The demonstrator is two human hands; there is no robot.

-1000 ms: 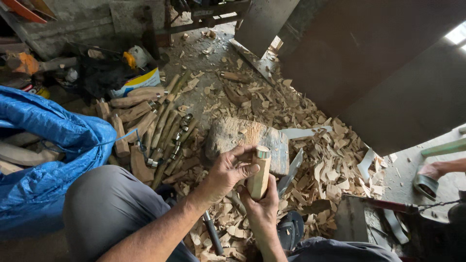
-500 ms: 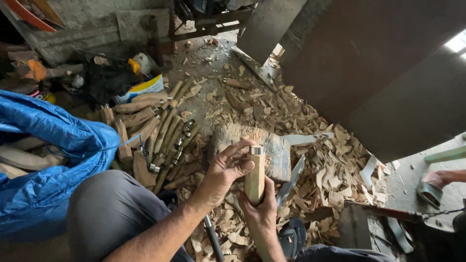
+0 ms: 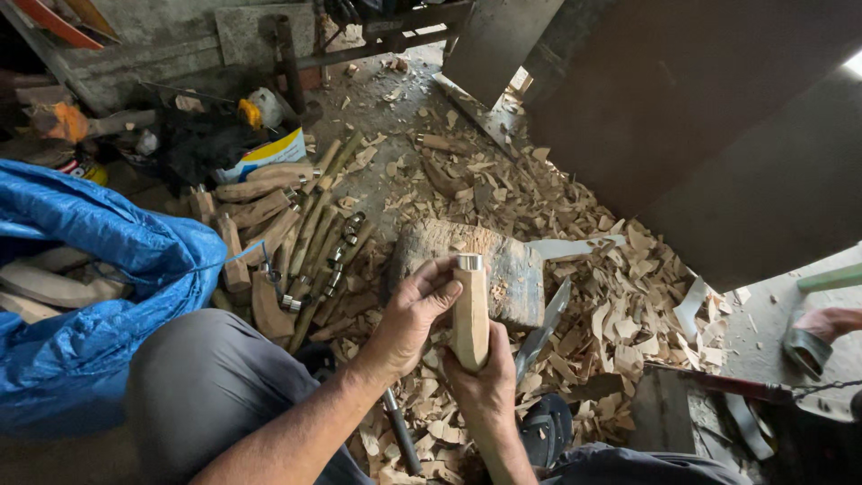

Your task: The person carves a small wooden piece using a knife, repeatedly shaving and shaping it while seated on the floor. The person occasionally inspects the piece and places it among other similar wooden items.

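Wooden handle [image 3: 470, 316] upright before chopping block [image 3: 503, 269], ferrule up, base hidden in right hand [image 3: 485, 382] grip; left hand [image 3: 415, 310] fingers curled on it.

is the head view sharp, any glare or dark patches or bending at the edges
Head view: sharp on the wooden handle and both hands, left hand, right hand; soft daylight, no hard shadows; blown-out patch at the right edge; top-left clutter and the big panel sit in shade; wide-angle lens bends the edges.

Lower end of wooden handle [image 3: 470, 325] hidden inside right hand [image 3: 489, 388]. Another person's hand [image 3: 831, 321] cut off at right edge. Blue tarp [image 3: 81, 296] covers most of the wood pieces under it.
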